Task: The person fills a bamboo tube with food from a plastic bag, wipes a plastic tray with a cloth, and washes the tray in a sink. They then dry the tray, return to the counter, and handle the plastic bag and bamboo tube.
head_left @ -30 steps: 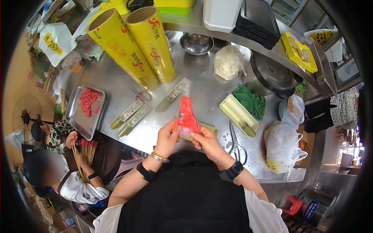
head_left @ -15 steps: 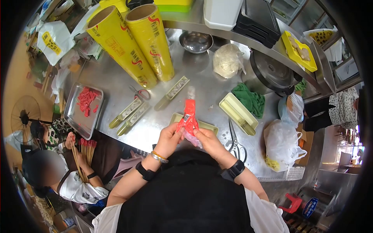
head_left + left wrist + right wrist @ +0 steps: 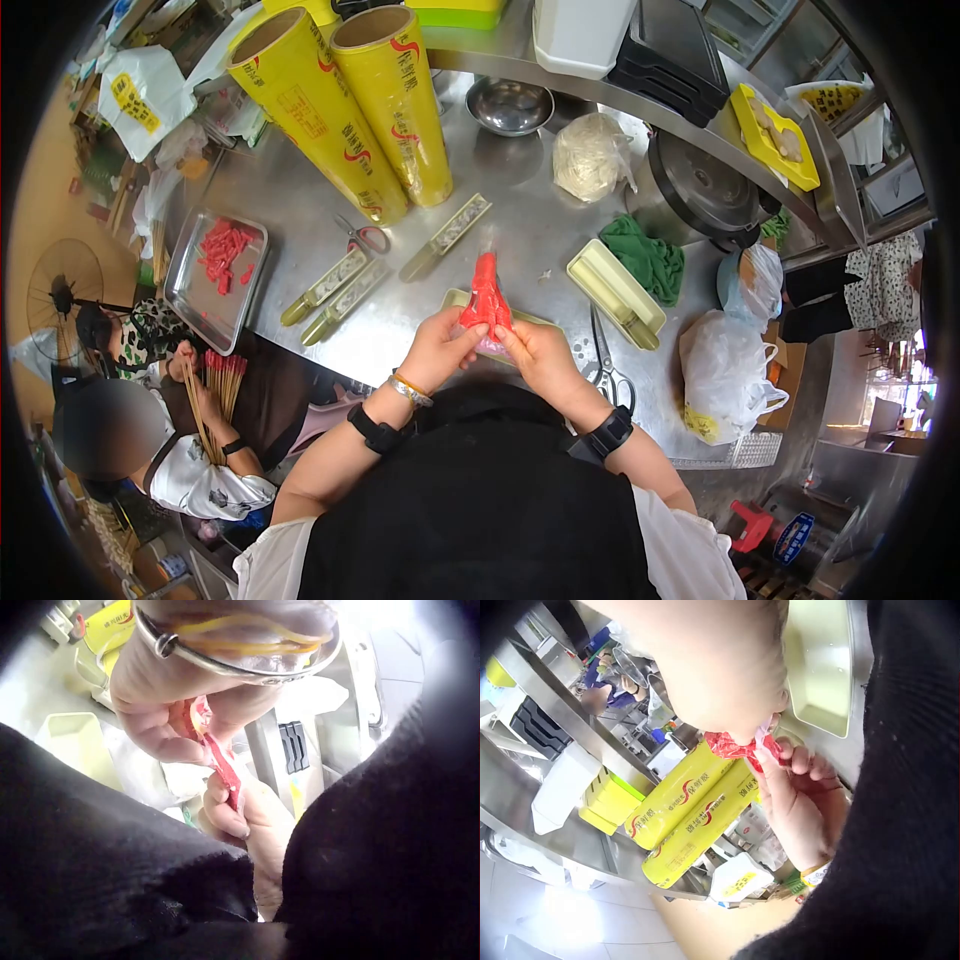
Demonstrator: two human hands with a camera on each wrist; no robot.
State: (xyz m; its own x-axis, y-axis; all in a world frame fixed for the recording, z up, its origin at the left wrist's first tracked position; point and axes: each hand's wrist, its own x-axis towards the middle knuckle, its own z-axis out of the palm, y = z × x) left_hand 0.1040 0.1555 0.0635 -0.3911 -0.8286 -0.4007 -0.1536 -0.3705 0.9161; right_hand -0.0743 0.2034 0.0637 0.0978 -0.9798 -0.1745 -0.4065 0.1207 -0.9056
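A crinkled red plastic packet (image 3: 487, 293) is held between both hands at the table's front edge, its narrow clear end pointing away from the body. The left hand (image 3: 438, 350) pinches its near end from one side, and the right hand (image 3: 552, 360) pinches it from the other, thumbs close together. In the left wrist view a red strip of the packet (image 3: 226, 774) runs between the two hands. Fingers hide part of it in the right wrist view. Beneath the hands lies a pale green tray (image 3: 456, 298), mostly covered.
Scissors (image 3: 603, 365) and another pale green tray (image 3: 590, 262) lie right of the hands. To the left are narrow green holders (image 3: 335, 312), red-handled scissors (image 3: 372, 240) and a metal tray (image 3: 222, 315) with red pieces. Tall yellow film rolls (image 3: 400, 120) stand behind. A person (image 3: 200, 465) holds sticks at left.
The packet has turned and been drawn slightly nearer the body; its white label no longer shows. Both thumbs have come closer together on its near end.
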